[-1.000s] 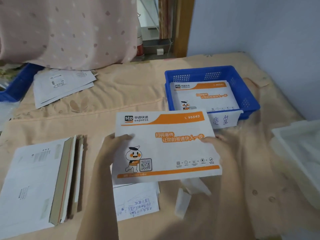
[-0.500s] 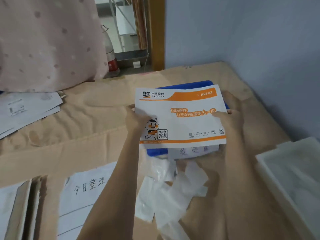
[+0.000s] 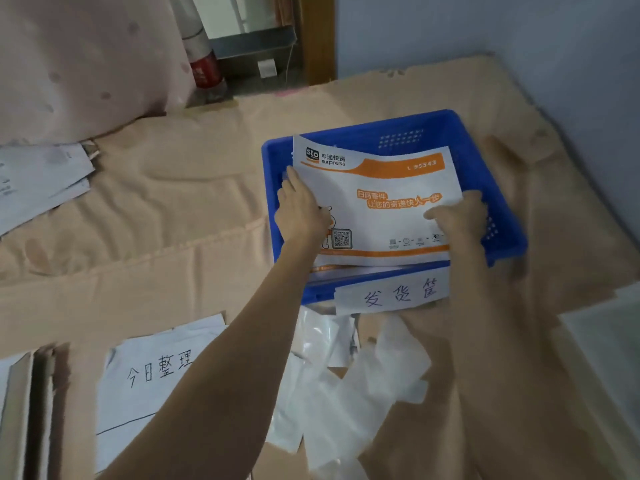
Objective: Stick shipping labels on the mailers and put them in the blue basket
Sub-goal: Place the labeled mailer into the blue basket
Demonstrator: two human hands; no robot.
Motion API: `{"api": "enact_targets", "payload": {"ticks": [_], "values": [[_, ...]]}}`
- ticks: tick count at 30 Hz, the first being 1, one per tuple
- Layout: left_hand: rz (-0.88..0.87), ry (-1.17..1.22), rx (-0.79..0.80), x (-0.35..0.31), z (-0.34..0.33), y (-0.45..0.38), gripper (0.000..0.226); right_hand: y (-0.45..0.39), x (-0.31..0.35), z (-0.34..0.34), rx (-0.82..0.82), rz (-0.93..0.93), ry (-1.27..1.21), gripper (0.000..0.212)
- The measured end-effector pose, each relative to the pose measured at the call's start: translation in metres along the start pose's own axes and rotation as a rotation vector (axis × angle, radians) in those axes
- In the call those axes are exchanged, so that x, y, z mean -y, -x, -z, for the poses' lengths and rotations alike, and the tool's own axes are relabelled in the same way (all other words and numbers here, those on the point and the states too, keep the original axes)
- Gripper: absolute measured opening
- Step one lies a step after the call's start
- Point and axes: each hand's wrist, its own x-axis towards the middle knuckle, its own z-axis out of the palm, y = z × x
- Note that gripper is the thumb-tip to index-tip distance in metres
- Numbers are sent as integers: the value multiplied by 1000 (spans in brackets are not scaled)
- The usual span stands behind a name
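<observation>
Bed w/ a peach-tan sheet (image 3: 166,216) fills the view, pale blue wall (image 3: 519,36) at far right, pink dotted curtain (image 3: 86,57) at far left. Blue basket (image 3: 498,188) sits on the sheet right of centre, a white paper tag (image 3: 391,294) w/ handwritten characters fixed on its near wall. White-and-orange mailer (image 3: 384,188) is inside the basket, printed side up, its far-left corner tilted up over the far rim; it lies on top of at least one more mailer whose edge shows along the near side. Left hand (image 3: 301,209) is at the mailer's left edge, thumb on top, fingers curled under, gripping it. Right hand (image 3: 457,216) is at the mailer's right edge, thumb on the printed face, rest of the fingers hidden behind — looks like a pinch on the same mailer. Near left: white sheet (image 3: 149,379) w/ big handwritten characters, flat on the bed. Just left of it, a stack of brown-edged envelopes (image 3: 27,410), partly cut off by the frame. Near centre, btwn the forearms: loose pile of white backing papers (image 3: 363,386). Far left: stack of white mailers (image 3: 41,178). White tray (image 3: 602,358) at the right edge, blurred. Red-labelled bottle (image 3: 204,64) at the far side, beyond the bed.
</observation>
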Motion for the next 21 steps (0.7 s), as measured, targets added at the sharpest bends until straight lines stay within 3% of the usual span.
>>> {"api": "enact_targets", "payload": {"ticks": [2,7,11,14,21], "values": [[13,-111,27,2,-11,4,100,-1,-8,-8,-24,-11,70,70],[-3,-277,115,10,-27,6,62,0,-9,-15,-54,-8,277,63],[-51,-333,201,9,-24,7,65,11,-9,-18,-79,50,340,61],[-68,-132,251,5,-5,12,50,29,0,-15,-109,135,264,56],[26,607,-23,42,91,55,18,142,50,-4,132,293,-318,35]]}}
